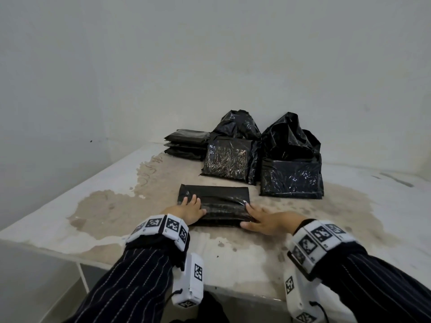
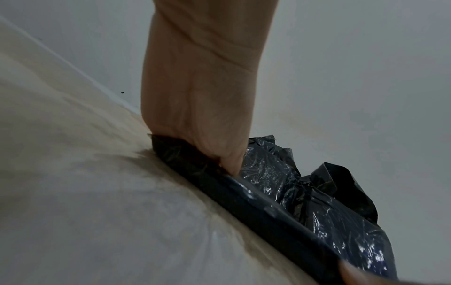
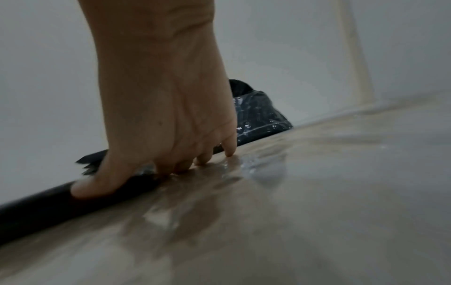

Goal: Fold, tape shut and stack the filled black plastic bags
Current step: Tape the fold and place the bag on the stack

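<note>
**Pressing a folded black bag flat on a stained table**

Resting at the near middle of the table [image 1: 70,206], a flat, rectangular black plastic bag [image 1: 217,199] lies folded into a slab with a thick rounded near edge. Its film is matte and finely creased, with a strip of glossy clear tape catching light along its right side.

Both hands are on it. The left hand [image 1: 186,212] lies flat on the bag's left end, fingers straight and spread. The right hand [image 1: 268,221] covers the right end, thumb pressed against the near edge, while its fingers [image 3: 229,146], only slightly bent, come down on the tabletop just beside the bag. Neither hand is closed around anything.

The table is pale and smooth, blotched with broad tan stains that shine wetly near the right hand.

Behind the bag, against the white wall [image 1: 210,54], stand two filled bags [image 1: 291,173] of shiny, crinkled black plastic, their open tops loose and rumpled. To their left sits a low stack of folded bags [image 1: 186,145], matte and flat-sided.

Dark pinstriped sleeves [image 1: 130,283] and white wristbands [image 1: 163,226] printed with black square markers cover both wrists.
</note>
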